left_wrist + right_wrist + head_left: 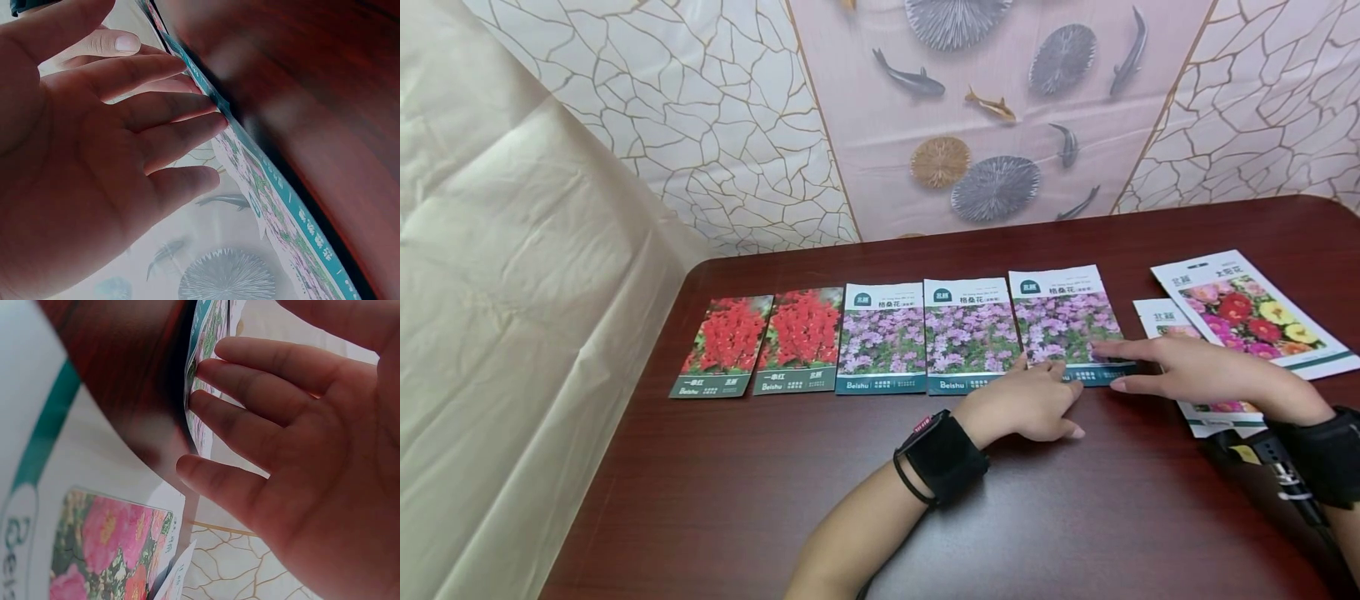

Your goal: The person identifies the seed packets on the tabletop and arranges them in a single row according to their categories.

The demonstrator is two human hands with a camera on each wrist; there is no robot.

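A dark reddish-brown table [760, 500] is filling the near ground, and black bands [951, 458] are circling both wrists. The left hand [1026, 400] is reaching in with fingers loosely straight and gripping nothing, its fingertips touching the near left part of the rightmost purple-flower packet [1063, 321]. The right hand [1210, 371] is also holding nothing; its fingers are stretching out slightly spread, fingertips touching that packet's right side. The packet is lying flat, picture side up, at the right end of a row. Leftward, the middle purple packet [972, 333], the left purple packet [882, 342] and two red-flower packets [797, 337] are lying side by side. To the right, a smaller mixed-flower packet [1161, 312] is lying partly under the right hand, and a larger mixed-flower packet [1255, 317] is overlapping it. Beyond the table's far edge, a patterned cloth [895, 125] is hanging.
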